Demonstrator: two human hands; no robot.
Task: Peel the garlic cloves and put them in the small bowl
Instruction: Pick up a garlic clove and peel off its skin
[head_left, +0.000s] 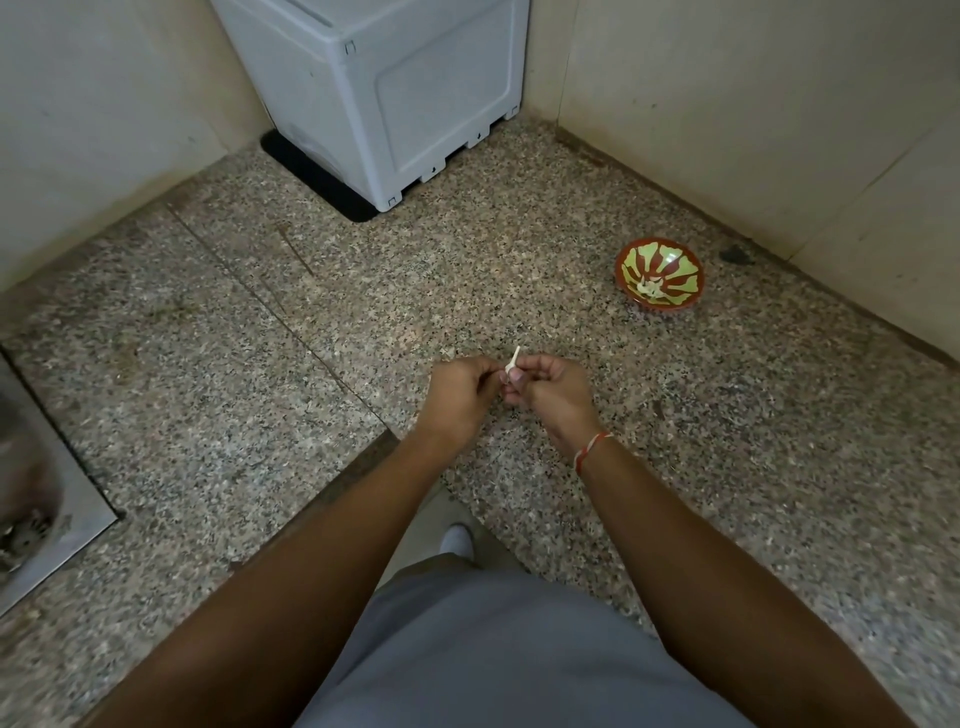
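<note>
Over the speckled granite counter my left hand and my right hand meet, fingers curled round a small pale garlic clove pinched between them. A thin strip of its skin sticks up above the fingertips. Most of the clove is hidden by my fingers. A small red bowl with a green pattern stands on the counter to the far right of my hands, with a few pale garlic pieces at its bottom.
A grey plastic appliance on a black mat stands in the back corner. Tiled walls close the counter at left and right. A steel sink lies at the left edge. The counter's front edge cuts in near my body.
</note>
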